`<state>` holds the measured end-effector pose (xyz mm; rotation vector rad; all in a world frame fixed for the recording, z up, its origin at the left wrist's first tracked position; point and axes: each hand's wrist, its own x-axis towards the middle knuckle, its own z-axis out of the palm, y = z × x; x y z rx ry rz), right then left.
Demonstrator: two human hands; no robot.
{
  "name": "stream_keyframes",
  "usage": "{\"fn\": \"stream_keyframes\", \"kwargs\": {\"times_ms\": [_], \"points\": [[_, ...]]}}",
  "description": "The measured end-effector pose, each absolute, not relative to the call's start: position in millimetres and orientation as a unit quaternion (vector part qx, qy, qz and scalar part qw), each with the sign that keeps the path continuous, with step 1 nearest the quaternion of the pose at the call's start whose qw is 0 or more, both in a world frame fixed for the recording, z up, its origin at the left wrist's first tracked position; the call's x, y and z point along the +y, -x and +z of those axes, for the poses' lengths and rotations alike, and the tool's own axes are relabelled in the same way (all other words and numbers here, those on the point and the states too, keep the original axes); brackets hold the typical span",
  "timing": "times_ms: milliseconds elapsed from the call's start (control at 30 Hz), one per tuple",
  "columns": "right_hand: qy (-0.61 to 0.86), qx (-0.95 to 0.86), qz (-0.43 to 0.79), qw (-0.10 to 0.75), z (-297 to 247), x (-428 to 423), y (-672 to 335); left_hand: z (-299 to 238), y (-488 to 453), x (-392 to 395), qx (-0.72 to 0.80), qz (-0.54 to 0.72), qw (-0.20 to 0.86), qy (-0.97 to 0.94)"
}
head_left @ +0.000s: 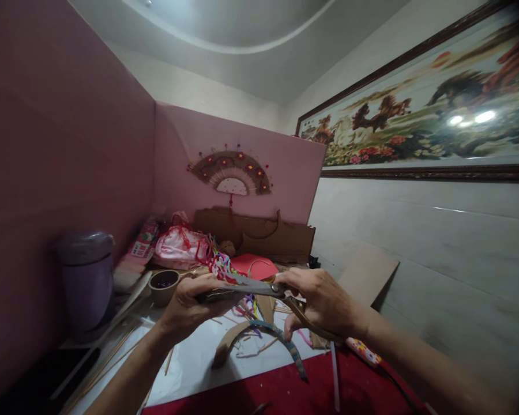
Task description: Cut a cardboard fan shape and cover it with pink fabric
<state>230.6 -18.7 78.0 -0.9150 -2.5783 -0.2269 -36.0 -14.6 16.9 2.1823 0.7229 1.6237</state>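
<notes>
My right hand (318, 300) is closed round the handles of a pair of scissors (253, 287), whose metal blades point left, level with the view. My left hand (199, 297) is closed on a thin, dark-edged piece of cardboard (220, 295), seen nearly edge-on against the blades. Its exact shape is hidden by the fingers and scissors. A brown curved strip (307, 325) runs under my right palm. Below both hands, an arched cardboard strip (259, 328), partly patterned blue-grey, curves over the white sheet (194, 357).
A purple lidded container (87, 288) and a small brown cup (164, 288) stand at left. Thin sticks and scraps litter the sheet over a red cloth (251, 397). Cardboard (281, 236) and a pink panel bearing a fan (233, 173) stand behind; a flowered handle (365, 351) lies right.
</notes>
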Motion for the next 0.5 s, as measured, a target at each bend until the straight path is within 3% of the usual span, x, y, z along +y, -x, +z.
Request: {"fn": "stream_keyframes", "kwargs": {"times_ms": [500], "points": [[0.323,-0.926,-0.066,0.185,80.2,-19.1,-230.2,11.9,38.7,-10.1,0.263,0.547,0.102,-0.788]]}}
